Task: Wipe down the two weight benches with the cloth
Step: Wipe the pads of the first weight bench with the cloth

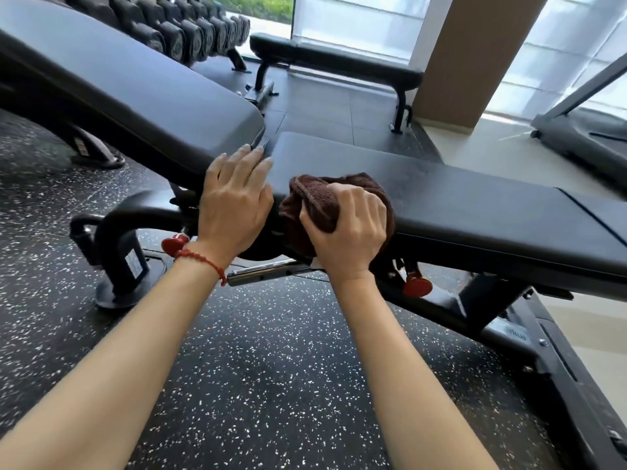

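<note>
A black adjustable weight bench fills the middle of the view, its seat pad flat and its back pad tilted up to the left. My right hand is shut on a bunched brown cloth, pressing it against the seat pad's near edge. Just left of it, my left hand lies flat with fingers apart over the gap between the two pads and holds nothing. A second black flat bench stands farther back near the window.
A rack of black dumbbells runs along the back left. A tan pillar and a treadmill stand at the right. Red adjustment knobs hang under the near bench. Speckled rubber floor lies below my arms.
</note>
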`<state>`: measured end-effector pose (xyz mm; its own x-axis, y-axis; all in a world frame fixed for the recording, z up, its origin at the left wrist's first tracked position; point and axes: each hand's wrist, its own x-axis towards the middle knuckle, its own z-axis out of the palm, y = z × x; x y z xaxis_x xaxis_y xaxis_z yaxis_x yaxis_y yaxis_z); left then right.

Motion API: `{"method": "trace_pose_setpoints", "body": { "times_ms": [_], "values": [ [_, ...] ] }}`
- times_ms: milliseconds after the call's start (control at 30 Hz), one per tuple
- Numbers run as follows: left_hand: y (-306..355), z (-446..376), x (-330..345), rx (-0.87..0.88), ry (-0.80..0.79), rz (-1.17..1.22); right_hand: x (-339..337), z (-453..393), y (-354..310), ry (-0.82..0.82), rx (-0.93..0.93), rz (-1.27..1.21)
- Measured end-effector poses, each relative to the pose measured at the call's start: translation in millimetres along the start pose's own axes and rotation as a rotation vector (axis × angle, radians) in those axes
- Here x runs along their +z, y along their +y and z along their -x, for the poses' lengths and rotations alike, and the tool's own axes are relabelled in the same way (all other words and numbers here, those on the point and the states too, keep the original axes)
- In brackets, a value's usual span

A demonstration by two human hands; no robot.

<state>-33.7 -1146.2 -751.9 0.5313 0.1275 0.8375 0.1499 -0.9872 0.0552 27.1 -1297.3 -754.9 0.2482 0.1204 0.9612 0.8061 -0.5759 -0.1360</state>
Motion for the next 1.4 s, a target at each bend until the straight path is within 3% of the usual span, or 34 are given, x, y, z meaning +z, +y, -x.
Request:
{"method": "trace_pose_setpoints", "body": {
  "times_ms": [167,367,533,800,1067,1400],
  "values": [
    [-48,-17,-16,-0.042,0.012,-0.133,-4,6,13,-0.014,-0.113,-0.004],
    [-100,-21,-29,-0.046,0.029,-0.198,-10,21,26,0.044,-0.095,-0.001],
    [-99,-21,-22,-0.056,0.095,-0.137,6,19,-4,0.118,0.059,-0.004],
    [-104,-19,-22,-0.021,0.122,-0.159,48,-2,-63,-0.014,-0.078,-0.038],
    [-106,-18,-24,-0.005,0.109,-0.207,25,13,-32,-0.063,-0.188,-0.071],
    [-92,-14,-30,-0.117,0.028,-0.219,1,16,3,-0.043,-0.130,-0.100]
  ]
}}
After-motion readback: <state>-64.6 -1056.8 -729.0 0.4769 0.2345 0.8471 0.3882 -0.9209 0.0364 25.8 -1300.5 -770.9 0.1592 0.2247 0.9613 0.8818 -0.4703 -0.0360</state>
